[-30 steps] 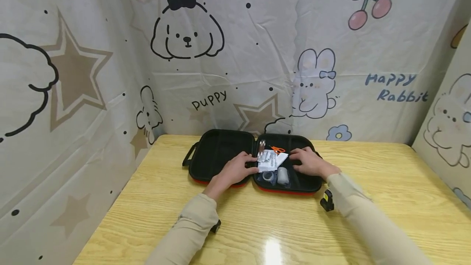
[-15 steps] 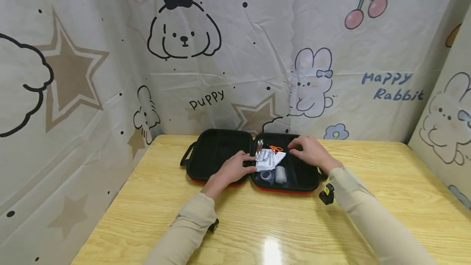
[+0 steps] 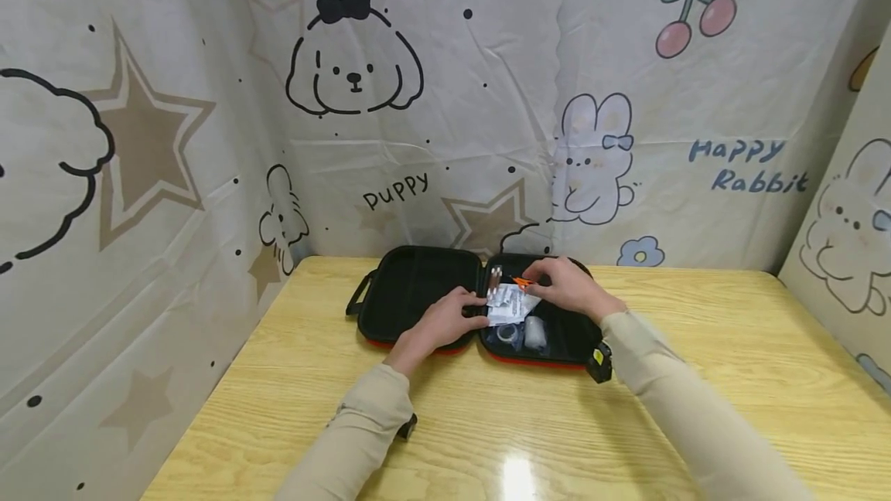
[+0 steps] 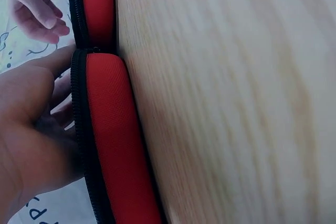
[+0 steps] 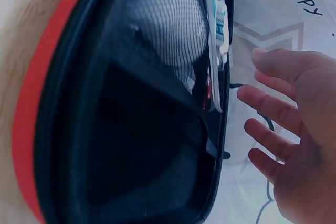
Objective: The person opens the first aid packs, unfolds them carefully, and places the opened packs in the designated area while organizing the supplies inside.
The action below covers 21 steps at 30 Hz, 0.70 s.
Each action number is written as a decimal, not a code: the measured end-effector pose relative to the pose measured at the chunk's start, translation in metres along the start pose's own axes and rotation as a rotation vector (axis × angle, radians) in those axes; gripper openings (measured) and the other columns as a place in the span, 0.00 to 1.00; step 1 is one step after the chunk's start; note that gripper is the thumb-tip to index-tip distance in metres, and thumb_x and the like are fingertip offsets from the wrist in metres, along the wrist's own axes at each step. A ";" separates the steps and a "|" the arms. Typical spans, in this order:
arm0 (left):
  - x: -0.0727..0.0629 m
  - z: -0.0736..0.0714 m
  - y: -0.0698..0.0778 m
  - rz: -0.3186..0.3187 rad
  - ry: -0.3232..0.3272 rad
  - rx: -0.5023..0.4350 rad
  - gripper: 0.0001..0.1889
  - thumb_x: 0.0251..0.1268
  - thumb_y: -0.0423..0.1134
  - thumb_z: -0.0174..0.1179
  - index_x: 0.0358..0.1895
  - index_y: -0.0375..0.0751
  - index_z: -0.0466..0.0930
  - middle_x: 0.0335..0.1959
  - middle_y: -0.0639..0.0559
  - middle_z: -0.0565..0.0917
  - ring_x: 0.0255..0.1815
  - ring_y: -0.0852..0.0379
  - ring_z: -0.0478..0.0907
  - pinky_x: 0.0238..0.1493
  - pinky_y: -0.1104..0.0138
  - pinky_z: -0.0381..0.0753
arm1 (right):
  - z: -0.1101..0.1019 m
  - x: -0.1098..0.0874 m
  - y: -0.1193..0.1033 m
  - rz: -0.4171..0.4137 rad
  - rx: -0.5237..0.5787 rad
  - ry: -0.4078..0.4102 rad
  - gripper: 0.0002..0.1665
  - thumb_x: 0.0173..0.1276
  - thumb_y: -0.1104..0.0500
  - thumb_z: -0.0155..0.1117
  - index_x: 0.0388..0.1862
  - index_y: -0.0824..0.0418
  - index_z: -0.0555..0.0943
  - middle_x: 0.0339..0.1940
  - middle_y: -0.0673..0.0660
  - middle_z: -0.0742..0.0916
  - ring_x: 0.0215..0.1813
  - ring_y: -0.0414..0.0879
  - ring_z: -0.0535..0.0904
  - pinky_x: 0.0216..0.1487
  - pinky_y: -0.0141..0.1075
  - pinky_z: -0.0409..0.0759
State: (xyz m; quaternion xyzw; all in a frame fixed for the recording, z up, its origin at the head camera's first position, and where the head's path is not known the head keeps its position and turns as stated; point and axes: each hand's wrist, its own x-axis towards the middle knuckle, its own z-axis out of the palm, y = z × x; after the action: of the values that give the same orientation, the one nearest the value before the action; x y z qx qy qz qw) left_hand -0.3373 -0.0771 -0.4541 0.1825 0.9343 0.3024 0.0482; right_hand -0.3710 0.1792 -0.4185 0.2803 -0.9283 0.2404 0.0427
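An open black zip case [image 3: 411,284] with a red outer shell [image 4: 118,129] lies flat. Its right half holds white printed packets [image 3: 506,305], orange-handled scissors [image 3: 522,282], a white roll of bandage [image 3: 534,332] and a roll of tape [image 3: 508,333] in clear wrap. My left hand [image 3: 448,317] lies across the middle of the case, fingertips at the packets' left edge. Over the right half, my right hand [image 3: 567,284] hovers with its fingertips by the scissors. In the right wrist view, the fingers of the right hand [image 5: 294,114] are loosely bent and hold nothing.
The case stands near the back of a wooden table [image 3: 487,424], close to a printed cloth [image 3: 431,99]. A black carry handle [image 3: 358,294] sticks out at its left. A brownish-capped item [image 3: 495,281] lies beside the hinge.
My right hand has lifted from the right part of the case and moved left, over the scissors and the packets. The left hand has stayed in place.
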 end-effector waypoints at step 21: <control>-0.001 -0.003 0.000 -0.010 -0.023 0.011 0.25 0.68 0.53 0.62 0.66 0.51 0.78 0.67 0.47 0.74 0.64 0.48 0.74 0.65 0.53 0.72 | 0.031 0.020 -0.008 0.007 -0.012 -0.070 0.23 0.64 0.51 0.71 0.54 0.63 0.85 0.50 0.58 0.88 0.50 0.50 0.83 0.51 0.48 0.80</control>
State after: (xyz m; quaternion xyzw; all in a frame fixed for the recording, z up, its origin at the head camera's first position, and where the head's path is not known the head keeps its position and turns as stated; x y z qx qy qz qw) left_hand -0.3368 -0.0786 -0.4517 0.1818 0.9363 0.2947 0.0592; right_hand -0.3814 0.1484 -0.4381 0.2848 -0.9318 0.2249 0.0112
